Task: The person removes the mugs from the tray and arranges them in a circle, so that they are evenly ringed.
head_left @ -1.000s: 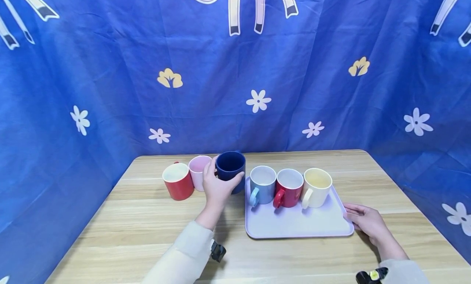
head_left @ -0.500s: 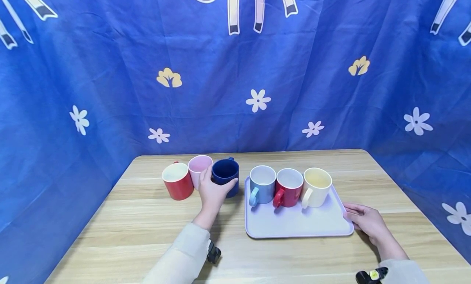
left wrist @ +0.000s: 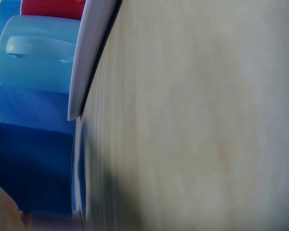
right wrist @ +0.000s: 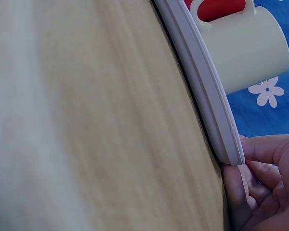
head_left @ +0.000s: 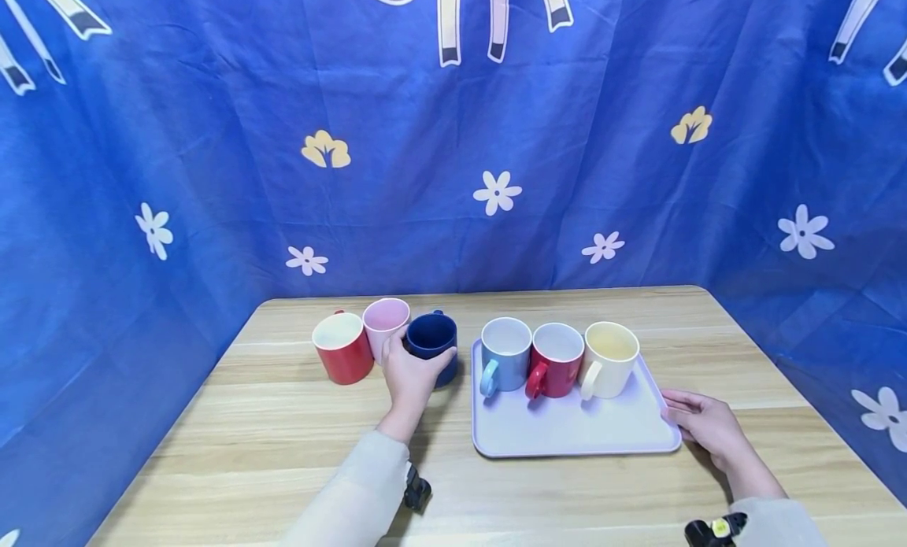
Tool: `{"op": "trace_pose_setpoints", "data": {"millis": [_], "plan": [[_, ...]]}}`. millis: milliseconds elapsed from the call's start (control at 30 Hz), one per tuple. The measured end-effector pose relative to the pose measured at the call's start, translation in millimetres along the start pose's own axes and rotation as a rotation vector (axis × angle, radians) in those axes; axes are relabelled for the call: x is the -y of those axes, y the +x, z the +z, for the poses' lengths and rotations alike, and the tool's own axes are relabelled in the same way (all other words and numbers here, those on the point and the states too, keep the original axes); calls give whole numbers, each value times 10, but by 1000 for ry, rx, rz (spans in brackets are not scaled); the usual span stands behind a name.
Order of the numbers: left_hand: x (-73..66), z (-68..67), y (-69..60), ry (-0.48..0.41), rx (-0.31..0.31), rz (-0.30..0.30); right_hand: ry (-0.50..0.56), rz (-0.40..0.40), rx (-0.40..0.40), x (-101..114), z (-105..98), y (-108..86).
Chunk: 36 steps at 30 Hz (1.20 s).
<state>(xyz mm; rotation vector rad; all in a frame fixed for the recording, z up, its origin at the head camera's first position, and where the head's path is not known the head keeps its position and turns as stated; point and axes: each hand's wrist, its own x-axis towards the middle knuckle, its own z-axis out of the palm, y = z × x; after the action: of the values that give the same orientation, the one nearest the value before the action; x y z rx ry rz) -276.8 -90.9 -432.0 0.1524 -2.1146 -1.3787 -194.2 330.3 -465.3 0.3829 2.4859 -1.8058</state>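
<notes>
Left hand (head_left: 411, 374) curls round the navy mug (head_left: 432, 333); right hand (head_left: 714, 433) pinches the tray (head_left: 567, 437) — 3 mugs (head_left: 563, 378) aboard.

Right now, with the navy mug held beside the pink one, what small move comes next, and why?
Probably settle the navy mug onto the wooden table: the left grip holds it upright between the pink mug and the tray, and in the left wrist view its base looks at or barely above that surface.
</notes>
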Motion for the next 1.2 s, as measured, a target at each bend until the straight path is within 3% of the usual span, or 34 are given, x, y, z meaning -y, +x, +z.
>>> {"op": "trace_pose_setpoints", "data": {"millis": [500,833,1200], "plan": [[40,94,15,15,-63,-92,-20,1,2,6,1,2],[-5,166,-22,8,-112,-113,-24,8,-8,3,-6,11],[-2,248,-24,44,-208,-109,-17,3,-1,5,-3,13]]}}
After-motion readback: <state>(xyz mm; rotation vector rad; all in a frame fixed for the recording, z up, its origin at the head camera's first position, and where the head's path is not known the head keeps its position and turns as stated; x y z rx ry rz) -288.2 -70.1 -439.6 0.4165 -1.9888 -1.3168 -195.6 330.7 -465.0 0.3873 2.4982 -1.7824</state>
